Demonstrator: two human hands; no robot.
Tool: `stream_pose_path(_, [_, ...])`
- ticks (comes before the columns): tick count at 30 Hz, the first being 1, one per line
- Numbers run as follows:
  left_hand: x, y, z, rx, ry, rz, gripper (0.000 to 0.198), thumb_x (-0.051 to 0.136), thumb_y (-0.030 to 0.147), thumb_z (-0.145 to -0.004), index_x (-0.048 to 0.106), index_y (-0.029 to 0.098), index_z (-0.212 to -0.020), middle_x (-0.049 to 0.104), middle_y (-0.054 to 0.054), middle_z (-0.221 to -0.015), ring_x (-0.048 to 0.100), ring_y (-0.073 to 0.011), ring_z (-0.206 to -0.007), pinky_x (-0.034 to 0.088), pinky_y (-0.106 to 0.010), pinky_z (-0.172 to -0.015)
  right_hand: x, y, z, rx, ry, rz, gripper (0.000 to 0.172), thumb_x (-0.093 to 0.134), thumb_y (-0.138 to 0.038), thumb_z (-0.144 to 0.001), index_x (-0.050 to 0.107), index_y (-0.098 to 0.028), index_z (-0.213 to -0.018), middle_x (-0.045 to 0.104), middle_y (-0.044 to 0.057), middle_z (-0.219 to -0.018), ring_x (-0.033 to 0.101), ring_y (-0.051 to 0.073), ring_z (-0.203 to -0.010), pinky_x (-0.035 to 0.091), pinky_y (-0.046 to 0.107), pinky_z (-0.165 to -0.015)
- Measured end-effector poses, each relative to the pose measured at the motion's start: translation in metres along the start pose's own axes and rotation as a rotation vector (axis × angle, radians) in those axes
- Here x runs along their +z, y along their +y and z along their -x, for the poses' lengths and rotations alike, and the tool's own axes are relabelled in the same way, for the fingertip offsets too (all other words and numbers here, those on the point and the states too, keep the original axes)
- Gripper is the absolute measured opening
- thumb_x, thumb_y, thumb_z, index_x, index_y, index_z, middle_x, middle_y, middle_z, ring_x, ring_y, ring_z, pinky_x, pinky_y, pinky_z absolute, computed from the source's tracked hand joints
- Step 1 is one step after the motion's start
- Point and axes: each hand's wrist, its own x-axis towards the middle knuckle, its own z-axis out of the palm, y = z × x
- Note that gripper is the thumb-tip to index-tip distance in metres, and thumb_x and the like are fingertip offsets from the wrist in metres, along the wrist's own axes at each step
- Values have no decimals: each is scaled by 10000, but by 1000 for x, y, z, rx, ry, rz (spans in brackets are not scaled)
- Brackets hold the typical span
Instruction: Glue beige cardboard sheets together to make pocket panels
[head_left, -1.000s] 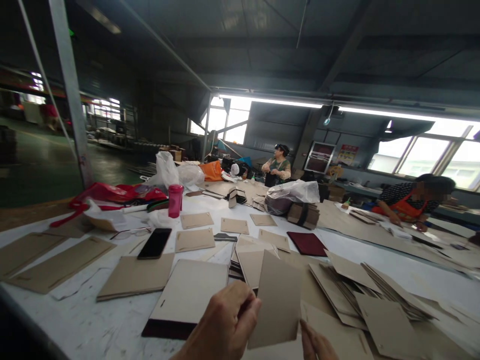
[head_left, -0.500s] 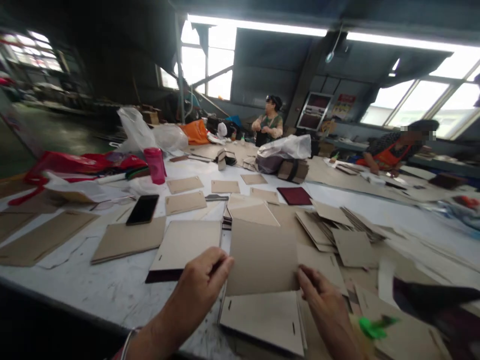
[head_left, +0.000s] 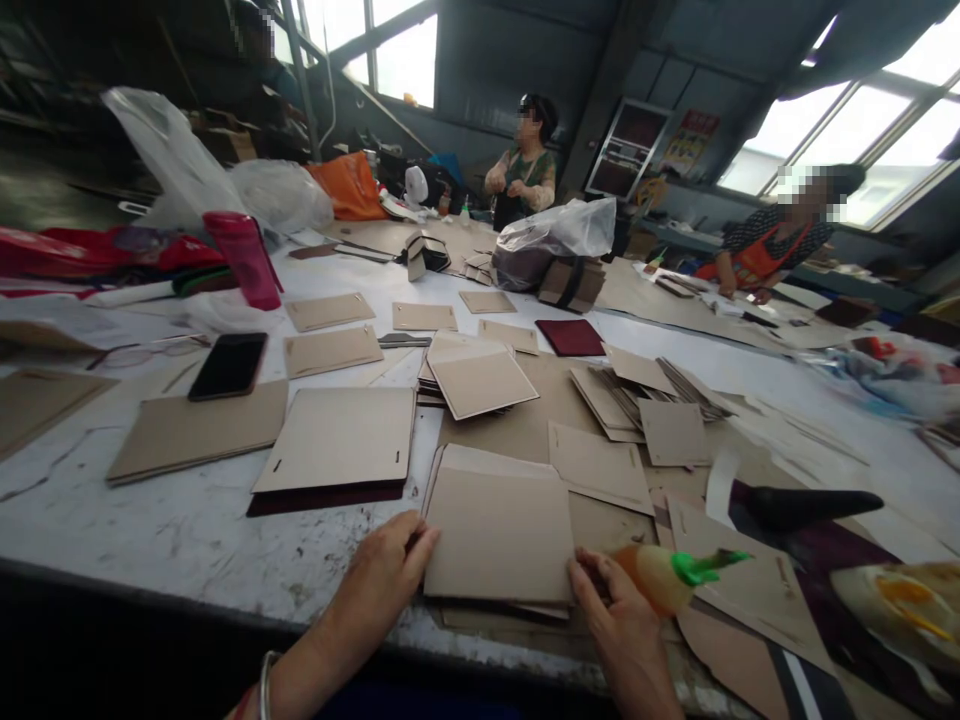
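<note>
A plain beige cardboard panel (head_left: 499,535) lies flat over a small stack in front of me. My left hand (head_left: 394,560) pinches its left edge between thumb and fingers. At the opposite edge, my right hand (head_left: 607,600) grips the panel's lower right side. Just behind the right hand lies a glue bottle (head_left: 656,578) with a green nozzle, partly covered by the fingers. To the left is a stack of slotted panels (head_left: 341,440) with dark red undersides. Another pile of beige panels (head_left: 484,375) sits behind the one I hold.
A phone (head_left: 229,365) rests on cardboard at left, near a pink bottle (head_left: 241,260). Loose panels (head_left: 645,395) are heaped at right. A black-handled tool (head_left: 810,503) and an open pot (head_left: 907,605) stand at far right. Co-workers (head_left: 525,165) are across the table.
The panel between my hands was tilted up, showing a slotted panel below; now it lies flat and covers it. My view has tipped further down.
</note>
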Motion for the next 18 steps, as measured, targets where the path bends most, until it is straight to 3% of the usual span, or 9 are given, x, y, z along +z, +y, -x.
stream_pose_path(18, [-2, -8, -12, -52, -87, -21, 240, 378, 381, -789, 430, 212, -627, 503, 1, -628, 478, -160, -626, 319, -266, -630, 5, 2, 1, 45, -60, 110, 443, 520, -562, -663, 639, -169, -831, 671, 83, -794, 628, 227, -741, 499, 347, -732])
